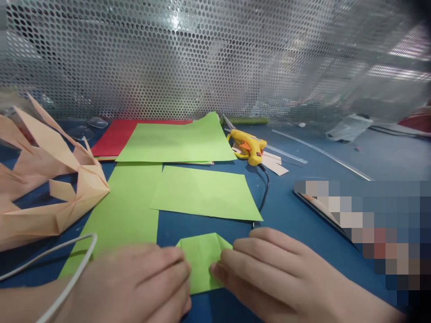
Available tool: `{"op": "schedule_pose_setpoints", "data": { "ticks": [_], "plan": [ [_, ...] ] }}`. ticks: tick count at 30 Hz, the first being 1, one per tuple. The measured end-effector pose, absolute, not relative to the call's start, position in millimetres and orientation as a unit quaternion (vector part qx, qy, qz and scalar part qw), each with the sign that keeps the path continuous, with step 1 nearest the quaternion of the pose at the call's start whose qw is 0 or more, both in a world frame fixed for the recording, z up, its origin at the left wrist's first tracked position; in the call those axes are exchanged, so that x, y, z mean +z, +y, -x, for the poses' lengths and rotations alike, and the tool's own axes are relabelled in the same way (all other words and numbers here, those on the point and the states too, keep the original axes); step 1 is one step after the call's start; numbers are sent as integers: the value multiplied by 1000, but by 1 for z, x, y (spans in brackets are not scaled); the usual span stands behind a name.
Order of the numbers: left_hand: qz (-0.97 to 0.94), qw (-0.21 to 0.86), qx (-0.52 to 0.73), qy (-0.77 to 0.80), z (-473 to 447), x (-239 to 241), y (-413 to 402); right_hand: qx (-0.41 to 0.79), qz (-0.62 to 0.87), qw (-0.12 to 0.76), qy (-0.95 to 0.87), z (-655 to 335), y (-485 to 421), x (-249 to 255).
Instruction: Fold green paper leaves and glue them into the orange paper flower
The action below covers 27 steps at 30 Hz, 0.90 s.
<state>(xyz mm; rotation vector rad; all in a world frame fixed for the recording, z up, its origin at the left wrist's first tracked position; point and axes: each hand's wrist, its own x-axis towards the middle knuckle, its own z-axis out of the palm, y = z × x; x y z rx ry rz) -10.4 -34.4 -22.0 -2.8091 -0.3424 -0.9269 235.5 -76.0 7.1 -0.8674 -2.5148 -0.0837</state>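
Between my two hands, close to me, lies a small piece of folded green paper [202, 262] with its upper corners turned in. My left hand [134, 285] has its fingers closed at the paper's left edge, and the thumb is mostly hidden. On the other side, my right hand [269, 269] pinches the right edge between thumb and curled fingers. Just beyond it rests a flat green paper strip [208, 193]. A longer green sheet [131, 202] runs partly behind my left hand.
Another green sheet [178, 141] covers a red sheet [107, 139] at the back. Beside them sit a yellow glue gun [247, 146] and paper scraps [274, 162]. A folded peach paper construction [63, 188] stands left, near a white cable [81, 269]. Perforated metal [168, 58] rises behind.
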Motion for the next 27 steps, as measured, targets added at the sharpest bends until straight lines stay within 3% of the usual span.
{"op": "schedule_pose_setpoints", "data": {
  "ticks": [7, 16, 27],
  "plan": [
    [940, 5, -313, -132, 0, -3, -23, 95, 359, 231, -899, -238, -74, 8],
    [948, 60, -292, -110, -7, -4, -28, 65, 337, 236, -909, -233, -77, 1],
    [960, 11, -240, -146, -2, -3, -28, 77, 347, 236, -905, -229, -76, 1]
  ]
}}
